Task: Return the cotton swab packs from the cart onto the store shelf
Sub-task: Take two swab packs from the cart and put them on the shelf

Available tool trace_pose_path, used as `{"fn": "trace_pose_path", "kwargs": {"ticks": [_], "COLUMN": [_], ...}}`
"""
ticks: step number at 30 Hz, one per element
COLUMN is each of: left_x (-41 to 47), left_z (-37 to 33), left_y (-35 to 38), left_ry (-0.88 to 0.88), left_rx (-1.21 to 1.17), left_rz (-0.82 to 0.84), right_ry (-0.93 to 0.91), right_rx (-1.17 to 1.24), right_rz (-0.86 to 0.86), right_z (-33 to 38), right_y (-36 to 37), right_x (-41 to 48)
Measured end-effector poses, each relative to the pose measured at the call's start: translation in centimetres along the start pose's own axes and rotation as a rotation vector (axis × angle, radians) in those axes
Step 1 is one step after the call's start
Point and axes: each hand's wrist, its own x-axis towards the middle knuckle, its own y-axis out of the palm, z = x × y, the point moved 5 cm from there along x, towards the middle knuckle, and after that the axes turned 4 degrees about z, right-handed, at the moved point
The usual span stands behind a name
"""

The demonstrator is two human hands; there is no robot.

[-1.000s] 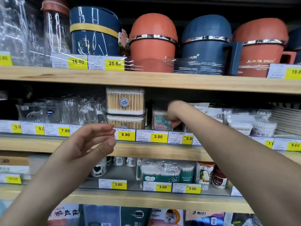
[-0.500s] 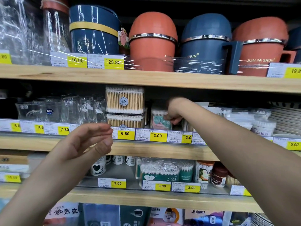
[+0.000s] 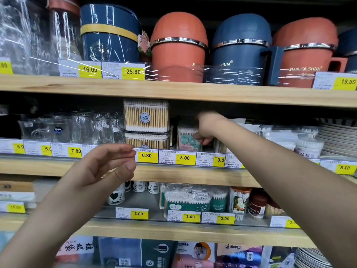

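Observation:
My right hand [image 3: 207, 126] reaches into the middle shelf [image 3: 173, 173], its fingers curled against the right side of a small pink-and-green cotton swab pack [image 3: 186, 139] standing there. Whether the fingers still grip the pack I cannot tell. Left of that pack, two clear boxes of wooden cotton swabs [image 3: 146, 116] are stacked one on the other. My left hand [image 3: 108, 165] hovers in front of the shelf edge, empty, with thumb and fingers apart. More swab packs [image 3: 186, 200] stand on the shelf below. The cart is out of view.
Glass mugs [image 3: 73, 127] fill the middle shelf's left part, bagged swabs and stacked plates [image 3: 340, 140] its right. Blue and orange lidded containers [image 3: 179, 47] stand on the top shelf. Yellow price tags [image 3: 184, 158] line the shelf edges. Toothpick jars [image 3: 256, 204] stand lower right.
My right hand has shifted slightly deeper and lower beside the pink-and-green pack. My left hand has stayed almost where it was.

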Motion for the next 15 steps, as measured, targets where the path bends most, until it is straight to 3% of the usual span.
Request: {"fn": "trace_pose_path", "kwargs": {"ticks": [4, 9, 15], "left_x": [0.3, 1.2, 3.0], "left_z": [-0.4, -1.4, -3.0], "left_y": [0.8, 2.3, 5.8], "left_ry": [-0.012, 0.048, 0.157], "left_rx": [-0.019, -0.019, -0.021], "left_rz": [0.002, 0.011, 0.093], "right_ry": [-0.191, -0.389, -0.515], "right_rx": [0.069, -0.029, 0.248], "right_rz": [-0.125, -0.361, -0.446], "right_z": [0.7, 0.2, -3.5], "right_y": [-0.6, -1.3, -0.3], "right_x": [-3.4, -8.5, -14.9]}}
